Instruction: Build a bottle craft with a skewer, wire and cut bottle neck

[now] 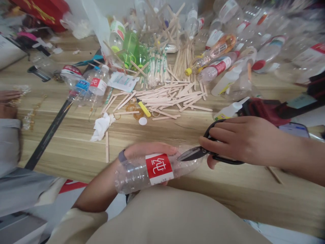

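A clear plastic bottle (134,174) with a red and white label lies sideways in front of my body, above the near edge of the table. My left hand (152,149) wraps round it from behind, its fingers partly hidden by the bottle. My right hand (231,139) grips the black handles of a pair of scissors (193,154). The blades point left and their tip rests at the bottle's shoulder, just right of the label. Whether the tip has pierced the plastic, I cannot tell.
Beyond my hands, flat wooden sticks (167,96) lie in a loose pile beside a yellow-handled knife (144,107) and a crumpled tissue (101,127). Several bottles (215,66) crowd the back. A red and black tool (266,110) stands right; another person's hand (8,101) is at left.
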